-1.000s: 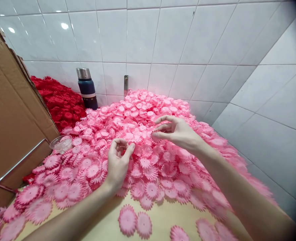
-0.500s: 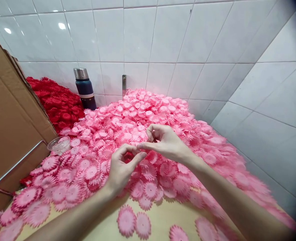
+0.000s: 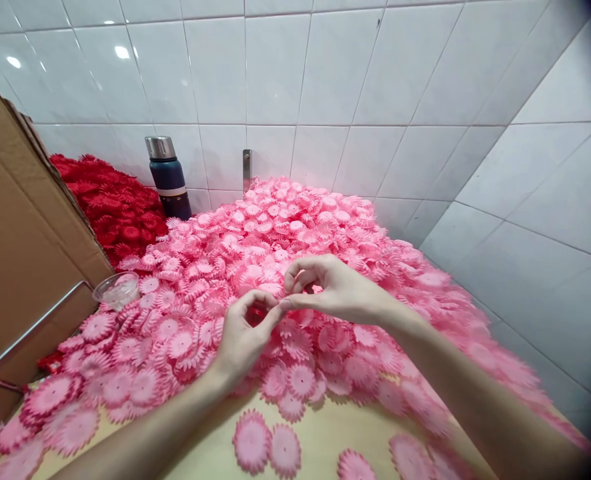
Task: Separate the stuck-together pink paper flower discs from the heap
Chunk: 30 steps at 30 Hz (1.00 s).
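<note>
My left hand [image 3: 248, 330] and my right hand [image 3: 333, 288] meet fingertip to fingertip over a big heap of pink scalloped discs [image 3: 210, 267], each with a small hole in its middle. Thumb and index finger of the left are pinched together. The right thumb reaches across to the left fingertips while its other fingers curl. Whatever sits between the fingertips is too small or too hidden to make out. Below the hands, two loose pink discs [image 3: 252, 441] lie side by side on the pale yellow tabletop [image 3: 320, 443].
A dark blue flask [image 3: 169, 180] with a steel cap stands behind the heap, beside a pile of red discs [image 3: 115, 207]. A cardboard box [image 3: 25, 253] and a bent metal rod [image 3: 38, 327] are at left, near a clear plastic cup [image 3: 118, 290]. Tiled walls [image 3: 275, 73] enclose the back and right.
My right hand has lowered slightly, and its thumb now presses at the left fingertips. The left thumb and index finger have closed together. The pink discs have not visibly moved.
</note>
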Each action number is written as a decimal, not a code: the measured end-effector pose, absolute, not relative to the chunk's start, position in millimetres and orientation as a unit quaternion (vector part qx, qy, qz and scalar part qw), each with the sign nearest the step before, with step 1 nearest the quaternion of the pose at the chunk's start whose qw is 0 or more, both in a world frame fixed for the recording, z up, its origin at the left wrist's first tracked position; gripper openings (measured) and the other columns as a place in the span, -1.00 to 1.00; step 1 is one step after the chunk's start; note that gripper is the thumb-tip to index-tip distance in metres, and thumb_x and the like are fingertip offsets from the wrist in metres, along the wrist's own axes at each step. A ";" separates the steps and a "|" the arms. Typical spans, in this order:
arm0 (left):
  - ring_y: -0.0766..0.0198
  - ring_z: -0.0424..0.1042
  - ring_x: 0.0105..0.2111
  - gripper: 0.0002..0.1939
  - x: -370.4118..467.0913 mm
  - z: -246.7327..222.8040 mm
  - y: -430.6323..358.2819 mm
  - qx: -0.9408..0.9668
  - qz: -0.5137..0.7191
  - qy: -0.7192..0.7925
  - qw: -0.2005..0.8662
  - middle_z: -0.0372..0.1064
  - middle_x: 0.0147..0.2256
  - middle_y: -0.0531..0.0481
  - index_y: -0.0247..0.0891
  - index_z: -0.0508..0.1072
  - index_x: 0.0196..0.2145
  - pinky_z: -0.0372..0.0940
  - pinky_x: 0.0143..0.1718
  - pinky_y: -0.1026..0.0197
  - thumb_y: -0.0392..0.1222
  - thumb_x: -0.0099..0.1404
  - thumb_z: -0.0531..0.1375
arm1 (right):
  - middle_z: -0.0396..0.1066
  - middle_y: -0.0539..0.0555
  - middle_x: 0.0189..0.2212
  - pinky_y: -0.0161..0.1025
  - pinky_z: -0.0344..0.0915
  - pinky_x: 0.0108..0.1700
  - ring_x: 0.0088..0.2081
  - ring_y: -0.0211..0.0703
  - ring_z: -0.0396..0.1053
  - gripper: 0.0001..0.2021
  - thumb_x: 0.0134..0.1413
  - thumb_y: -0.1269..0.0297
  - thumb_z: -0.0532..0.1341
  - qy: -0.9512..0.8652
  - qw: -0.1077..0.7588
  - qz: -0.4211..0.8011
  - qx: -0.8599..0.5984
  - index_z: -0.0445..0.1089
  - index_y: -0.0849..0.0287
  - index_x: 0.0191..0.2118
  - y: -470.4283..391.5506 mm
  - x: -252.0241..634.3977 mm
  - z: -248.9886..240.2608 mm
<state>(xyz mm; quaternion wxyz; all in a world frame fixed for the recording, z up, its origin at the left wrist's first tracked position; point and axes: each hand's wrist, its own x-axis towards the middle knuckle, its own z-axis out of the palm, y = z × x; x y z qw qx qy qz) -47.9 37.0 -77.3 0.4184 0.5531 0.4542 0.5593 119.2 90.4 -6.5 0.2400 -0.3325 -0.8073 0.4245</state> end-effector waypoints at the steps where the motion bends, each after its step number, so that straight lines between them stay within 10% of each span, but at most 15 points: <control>1: 0.28 0.36 -0.39 -0.86 -48.0 -77.5 37.3 0.557 0.560 0.455 0.412 0.37 -0.42 0.01 -0.30 0.43 -0.39 0.28 -0.32 0.23 -0.17 0.23 0.25 | 0.48 0.03 -0.43 -0.32 0.31 -0.41 -0.40 -0.23 0.44 -0.84 -0.02 0.30 0.36 -0.815 0.232 0.415 -0.330 0.37 0.20 -0.37 89.8 120.4 -4.8; 30: 0.27 0.33 -0.39 -0.85 -49.5 -83.3 32.6 0.663 0.510 0.474 0.276 0.36 -0.38 0.03 -0.21 0.39 -0.28 0.22 -0.34 0.24 -0.19 0.40 0.05 | 0.44 0.02 -0.43 -0.25 0.33 -0.32 -0.36 -0.20 0.42 -0.92 -0.01 0.44 0.28 -0.832 0.261 0.368 -0.323 0.35 0.17 -0.42 83.4 118.8 1.2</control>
